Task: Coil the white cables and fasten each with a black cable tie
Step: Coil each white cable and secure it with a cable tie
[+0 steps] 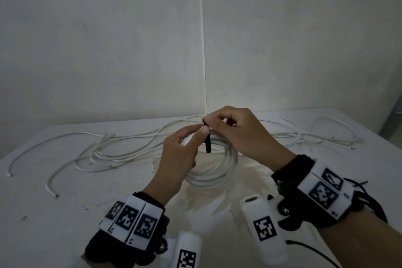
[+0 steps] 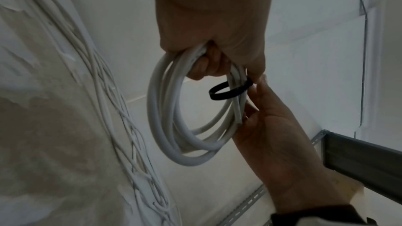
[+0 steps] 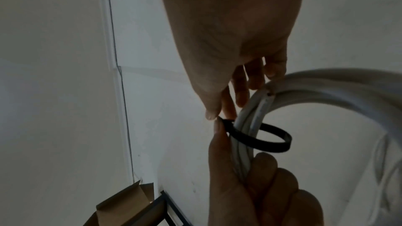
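Note:
A coiled white cable (image 1: 217, 173) hangs above the table between my hands. My left hand (image 1: 195, 137) grips one side of the coil (image 2: 161, 118), its fingers curled round the bundled strands. The thumb rests against a black cable tie (image 1: 207, 142). The tie (image 2: 226, 90) forms a loose loop round the strands. My right hand (image 1: 208, 121) pinches the tie's end between thumb and forefinger. In the right wrist view the tie (image 3: 272, 142) circles the coil (image 3: 326, 83), just above the fingers of my left hand (image 3: 250, 186).
Several loose white cables (image 1: 97, 152) sprawl over the white table (image 1: 65, 213) at the left, and more cables (image 1: 304, 137) lie at the back right. A white wall stands close behind. A cardboard box (image 3: 121, 204) and a grey metal shelf (image 2: 359, 157) sit beside the table.

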